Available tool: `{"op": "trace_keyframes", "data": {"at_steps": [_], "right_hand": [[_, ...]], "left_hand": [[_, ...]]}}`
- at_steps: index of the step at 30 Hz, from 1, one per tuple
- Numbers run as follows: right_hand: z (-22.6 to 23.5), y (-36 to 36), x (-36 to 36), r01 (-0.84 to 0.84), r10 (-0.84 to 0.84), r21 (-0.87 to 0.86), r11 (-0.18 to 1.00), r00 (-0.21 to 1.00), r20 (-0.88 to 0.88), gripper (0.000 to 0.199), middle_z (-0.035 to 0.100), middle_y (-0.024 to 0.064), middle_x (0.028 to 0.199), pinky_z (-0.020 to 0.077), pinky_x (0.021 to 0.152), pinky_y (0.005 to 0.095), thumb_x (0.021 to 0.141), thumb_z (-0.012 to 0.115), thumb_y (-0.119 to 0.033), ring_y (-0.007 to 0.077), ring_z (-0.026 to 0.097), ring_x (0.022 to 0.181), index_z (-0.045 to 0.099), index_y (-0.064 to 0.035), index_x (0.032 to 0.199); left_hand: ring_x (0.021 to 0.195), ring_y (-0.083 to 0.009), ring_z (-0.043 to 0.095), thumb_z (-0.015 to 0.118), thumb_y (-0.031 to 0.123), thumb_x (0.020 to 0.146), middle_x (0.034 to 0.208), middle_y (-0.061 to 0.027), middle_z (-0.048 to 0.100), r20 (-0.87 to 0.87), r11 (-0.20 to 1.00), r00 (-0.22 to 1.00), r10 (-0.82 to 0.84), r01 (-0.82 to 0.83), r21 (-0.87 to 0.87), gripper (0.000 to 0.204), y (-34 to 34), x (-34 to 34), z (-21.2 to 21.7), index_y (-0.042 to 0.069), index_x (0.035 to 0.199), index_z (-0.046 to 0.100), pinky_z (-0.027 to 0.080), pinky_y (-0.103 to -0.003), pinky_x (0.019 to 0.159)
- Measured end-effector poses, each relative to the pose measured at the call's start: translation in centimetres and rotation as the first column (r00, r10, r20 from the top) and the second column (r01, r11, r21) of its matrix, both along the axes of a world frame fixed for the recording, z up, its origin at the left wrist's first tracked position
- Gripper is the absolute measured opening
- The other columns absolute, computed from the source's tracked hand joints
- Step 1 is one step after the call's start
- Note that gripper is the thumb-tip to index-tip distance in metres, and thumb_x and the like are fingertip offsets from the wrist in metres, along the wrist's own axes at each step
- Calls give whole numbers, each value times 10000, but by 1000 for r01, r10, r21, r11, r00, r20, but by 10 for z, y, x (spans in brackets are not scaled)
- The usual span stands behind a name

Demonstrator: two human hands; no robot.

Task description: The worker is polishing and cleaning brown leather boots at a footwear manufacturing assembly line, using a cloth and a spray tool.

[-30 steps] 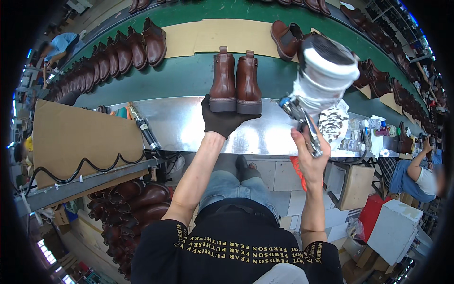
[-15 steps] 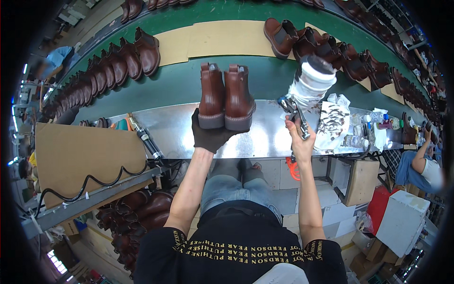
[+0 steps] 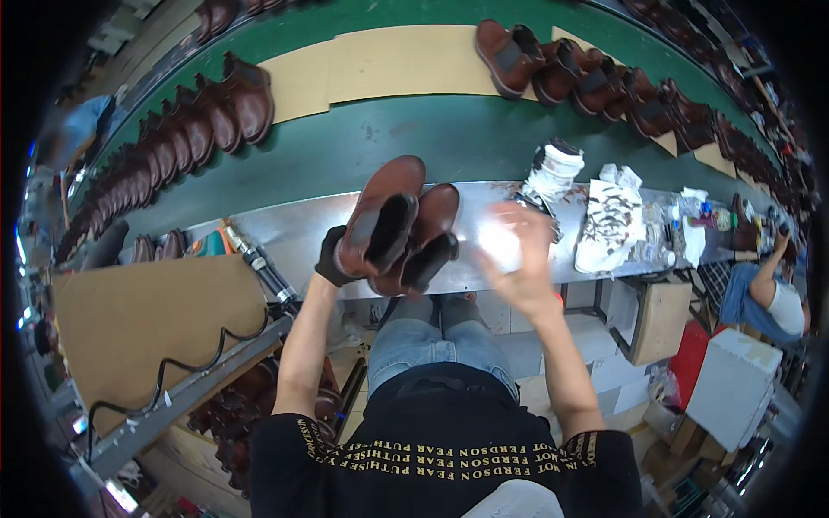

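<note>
My left hand (image 3: 333,259), in a dark glove, grips a pair of brown ankle boots at their left side. The larger-looking boot (image 3: 398,177) lies tilted with its toe away from me and its dark opening toward me. Beside it, the second boot (image 3: 438,207) is turned the same way; the two touch. My bare right hand (image 3: 527,259) is blurred by motion just right of the boots, fingers apart and apparently holding nothing. Beyond it, a spray gun (image 3: 541,205), partly hidden by that hand, rests by a white-wrapped container (image 3: 555,168) on the metal ledge.
Rows of brown boots (image 3: 226,112) line the green bench (image 3: 389,134) at left and right. A stained white cloth (image 3: 610,226) and several bottles (image 3: 654,250) lie right on the metal ledge (image 3: 302,220). Cardboard (image 3: 147,332) with a coiled black hose stands left; a person (image 3: 768,293) sits far right.
The boots have turned from upright, heels toward me, to tilted with openings toward me. My right hand has let go of the spray gun and moved left toward the boots.
</note>
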State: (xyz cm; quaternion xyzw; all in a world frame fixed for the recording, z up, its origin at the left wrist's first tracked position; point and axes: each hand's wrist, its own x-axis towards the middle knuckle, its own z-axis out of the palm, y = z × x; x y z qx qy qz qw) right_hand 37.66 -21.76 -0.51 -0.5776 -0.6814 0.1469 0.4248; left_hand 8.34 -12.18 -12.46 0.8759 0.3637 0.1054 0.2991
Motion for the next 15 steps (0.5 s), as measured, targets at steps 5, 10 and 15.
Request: {"op": "trace_keyframes", "data": {"at_steps": [5,10,15], "right_hand": [[-5,23,-66,-363,361,-128,923,705,610,248,531,79,932,386,698,315,656,567,-135,204,479,911,620,10,850],[19,41,-76,-260,248,-23,965,887,390,135,502,96,861,399,681,334,612,591,-130,247,466,845,608,4,620],[45,71,-74,-59,84,-132,990,977,198,181,529,148,784,453,701,377,613,602,-132,297,480,828,604,48,597]], "left_hand": [[1050,-253,549,612,351,768,1180,-117,557,374,730,869,324,21,-683,539,30,-2,-8,28,1189,517,424,-372,920],[1078,-249,532,600,353,778,1177,-122,554,448,793,743,497,-180,-581,535,28,56,49,9,1180,518,411,-372,937],[1105,-245,514,588,356,789,1174,-127,551,524,769,566,637,-423,-478,533,-16,125,114,-10,1171,518,398,-371,953]]}}
